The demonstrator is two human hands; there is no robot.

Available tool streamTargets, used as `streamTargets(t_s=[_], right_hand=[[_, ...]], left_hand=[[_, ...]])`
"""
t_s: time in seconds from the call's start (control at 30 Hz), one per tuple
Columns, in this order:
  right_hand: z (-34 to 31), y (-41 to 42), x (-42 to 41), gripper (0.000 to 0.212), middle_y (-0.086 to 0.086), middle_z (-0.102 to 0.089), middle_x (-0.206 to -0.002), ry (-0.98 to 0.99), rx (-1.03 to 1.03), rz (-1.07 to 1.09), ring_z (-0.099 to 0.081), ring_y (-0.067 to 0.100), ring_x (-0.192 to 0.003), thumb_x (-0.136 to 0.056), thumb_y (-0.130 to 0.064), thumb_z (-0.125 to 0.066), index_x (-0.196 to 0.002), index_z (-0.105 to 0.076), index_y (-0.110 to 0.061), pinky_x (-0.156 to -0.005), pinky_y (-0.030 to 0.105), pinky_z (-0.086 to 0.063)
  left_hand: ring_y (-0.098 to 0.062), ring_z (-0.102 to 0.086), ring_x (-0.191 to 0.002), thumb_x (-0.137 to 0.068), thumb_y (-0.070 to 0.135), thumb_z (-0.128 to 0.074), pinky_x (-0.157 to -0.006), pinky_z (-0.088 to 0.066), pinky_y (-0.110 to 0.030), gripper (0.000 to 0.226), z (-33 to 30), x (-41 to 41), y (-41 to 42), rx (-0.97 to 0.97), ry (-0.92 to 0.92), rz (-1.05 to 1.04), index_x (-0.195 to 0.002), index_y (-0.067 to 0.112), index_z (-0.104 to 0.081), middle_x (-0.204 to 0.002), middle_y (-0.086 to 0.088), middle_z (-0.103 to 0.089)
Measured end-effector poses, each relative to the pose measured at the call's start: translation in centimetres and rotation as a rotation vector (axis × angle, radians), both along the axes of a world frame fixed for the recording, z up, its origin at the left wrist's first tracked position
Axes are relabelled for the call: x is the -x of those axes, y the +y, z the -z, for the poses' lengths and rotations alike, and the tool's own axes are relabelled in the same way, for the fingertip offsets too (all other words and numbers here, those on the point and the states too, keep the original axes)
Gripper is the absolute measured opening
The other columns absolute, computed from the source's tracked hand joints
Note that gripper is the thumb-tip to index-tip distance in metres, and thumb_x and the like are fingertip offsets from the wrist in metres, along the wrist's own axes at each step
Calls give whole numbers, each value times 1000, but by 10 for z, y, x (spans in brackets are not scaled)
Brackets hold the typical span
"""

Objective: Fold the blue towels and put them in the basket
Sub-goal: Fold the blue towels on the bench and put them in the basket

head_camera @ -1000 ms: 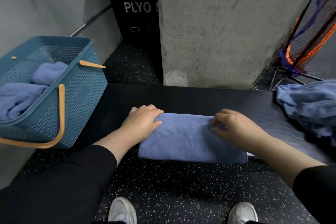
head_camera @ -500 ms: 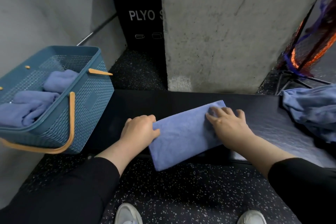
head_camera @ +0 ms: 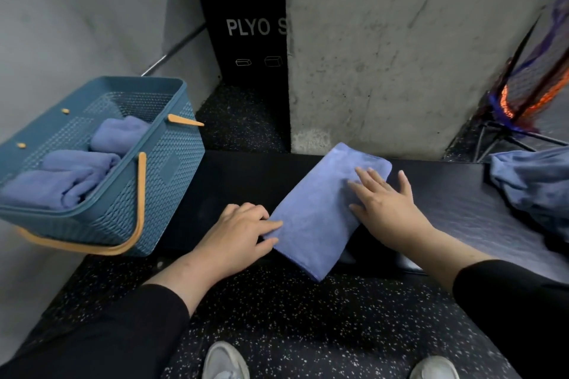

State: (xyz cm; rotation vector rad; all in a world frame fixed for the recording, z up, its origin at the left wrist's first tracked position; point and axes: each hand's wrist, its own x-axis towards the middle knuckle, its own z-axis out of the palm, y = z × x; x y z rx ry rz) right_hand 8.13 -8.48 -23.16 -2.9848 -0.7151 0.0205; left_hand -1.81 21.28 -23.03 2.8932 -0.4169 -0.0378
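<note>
We are working on a folded blue towel (head_camera: 317, 209) that is lying at a slant across the black bench (head_camera: 462, 209), its near corner hanging past the front edge. Our left hand (head_camera: 237, 237) is resting beside the towel's left edge, thumb and forefinger pinching that edge. Our right hand (head_camera: 385, 203) is pressing flat on the towel's right side, fingers straight and spread wide. The blue basket (head_camera: 163, 181) with orange handles is sitting at the bench's left end, well apart from this towel, and is holding folded towels (head_camera: 70, 175) already. A crumpled heap of blue towels (head_camera: 535, 181) is lying at the bench's right end.
</note>
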Motion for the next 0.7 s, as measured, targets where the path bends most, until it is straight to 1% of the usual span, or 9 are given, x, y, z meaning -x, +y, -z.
streamTargets(t_s=[0.07,0.13,0.17,0.3,0.4,0.5,0.57,0.6,0.7], right_hand=[[-8,0,17,29,-4,-57,-136,-130,-170,-152,-58,23,-123,-101,-41,-47,-123,-61,-28,-104,50,-37],[-19,4,38,28,-7,-60,-113,-112,-271,-347,-63,22,-96,-98,-46,-48,-111,-65,-28,-81,41,-49],[-20,5,48,33,-7,-60,-113,-77,-251,-437,-63,21,-96,-96,-52,-49,-112,-65,-28,-82,41,-51],[-7,5,83,75,-7,-48,-143,78,43,-502,-44,13,-134,-80,-83,-41,-134,-53,-32,-115,48,-33],[2,11,94,55,-7,-52,-137,12,36,-430,-50,13,-130,-72,-46,-66,-123,-57,-29,-111,50,-41],[1,17,94,29,-10,-64,-120,-52,-158,-337,-62,11,-110,-77,-24,-64,-105,-65,-25,-108,41,-43],[-8,18,95,15,-11,-67,-105,6,-272,-271,-61,10,-97,-91,-25,-55,-105,-62,-24,-99,34,-47],[-16,18,95,11,-12,-65,-95,80,-323,-220,-57,7,-89,-97,-27,-50,-103,-58,-26,-86,30,-47],[-37,9,94,10,-5,-58,-72,306,-451,-73,-48,8,-62,-103,-35,-45,-97,-50,-31,-57,27,-37]], left_hand=[[-4,-44,-110,-96,57,-42,-103,-28,-29,42,-3,4,-3,-22,3,22,-129,42,-63,-104,20,-51],[-4,-45,-104,-92,64,-28,-102,-32,-34,54,-5,9,-7,-35,22,28,-123,40,-66,-100,18,-53],[-5,-45,-102,-91,65,-25,-101,-33,-35,57,-7,11,-9,-32,34,26,-122,41,-66,-99,17,-54],[-7,-43,-102,-96,63,-41,-103,-32,-35,45,-9,20,-10,-45,0,24,-130,42,-61,-104,18,-45],[-9,-40,-123,-91,69,-43,-112,-29,-36,55,-15,26,-8,-27,-50,45,-137,39,-54,-129,15,-42],[-9,-18,-146,-87,74,-44,-121,-15,-37,74,-16,28,-11,-36,9,104,-150,36,-39,-156,11,-27],[-9,-11,-151,-86,74,-47,-124,-11,-39,79,-14,27,-16,-63,28,116,-153,34,-33,-162,11,-22],[-9,-11,-152,-88,69,-51,-124,-11,-38,76,-12,27,-20,-60,16,111,-153,34,-35,-162,11,-23],[-8,-25,-148,-93,39,-61,-120,-17,-32,43,-8,20,-29,71,-43,80,-135,29,-57,-155,11,-40]])
